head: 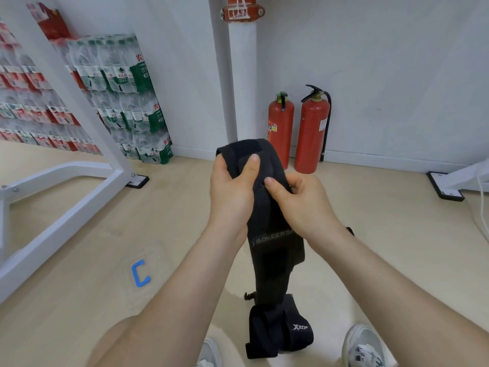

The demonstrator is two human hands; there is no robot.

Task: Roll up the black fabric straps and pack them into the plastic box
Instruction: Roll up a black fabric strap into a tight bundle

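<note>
Long black fabric strap (267,207) held up in front of the body, top end folded over, tail hanging to a bunched lower end near the beige floor (105,234). Left hand (232,192) grips the upper part, thumb pressed on the fold. Right hand (301,200) pinches the strap just beside it. Two red fire extinguishers (312,133) stand against the white wall behind; shrink-wrapped packs of water bottles (127,96) stacked at left.
</note>
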